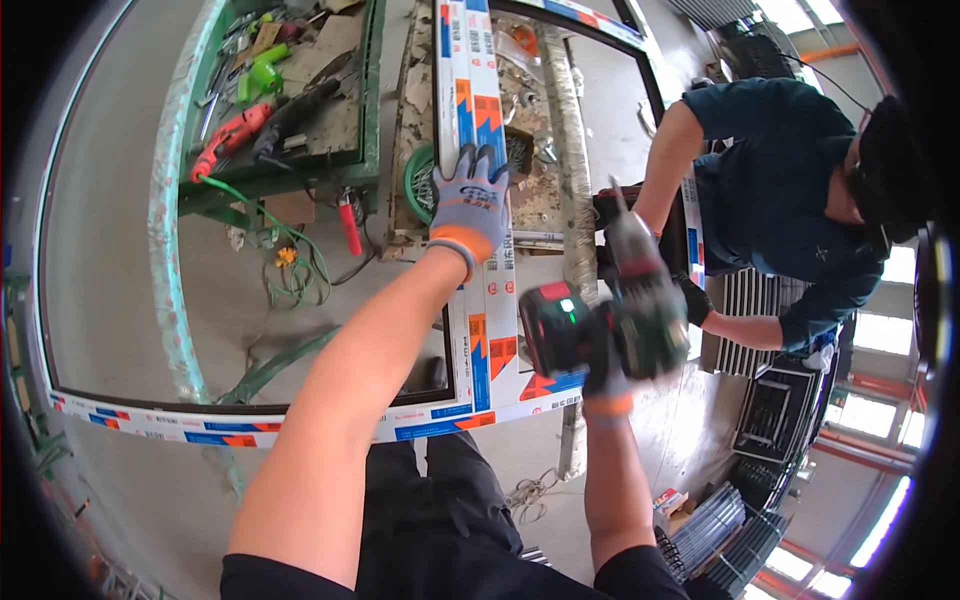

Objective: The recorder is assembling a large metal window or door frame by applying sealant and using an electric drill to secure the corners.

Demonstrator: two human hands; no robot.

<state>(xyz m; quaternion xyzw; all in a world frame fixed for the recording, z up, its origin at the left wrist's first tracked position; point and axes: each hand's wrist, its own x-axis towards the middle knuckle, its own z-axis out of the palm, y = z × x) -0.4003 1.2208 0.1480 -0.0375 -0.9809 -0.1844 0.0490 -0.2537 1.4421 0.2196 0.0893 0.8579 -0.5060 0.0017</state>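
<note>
Atop the frame (pixel 490 310), pressing down with the left hand (pixel 470 205), fingers flat and apparently gripping nothing, likely for steadiness; above the frame's right part, holding the drill (pixel 645 310) raised in the right hand (pixel 605 365), fingers wrapped round its handle, likely for control.

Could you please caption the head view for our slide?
Gloved left hand on wrapped frame; right hand grips a cordless drill.

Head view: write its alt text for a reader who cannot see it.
A gloved right hand holds a drill, motion-blurred, while the gloved left hand rests on a large frame. A green bench bearing tools is at upper left, and a co-worker in dark clothing is at right.
</note>
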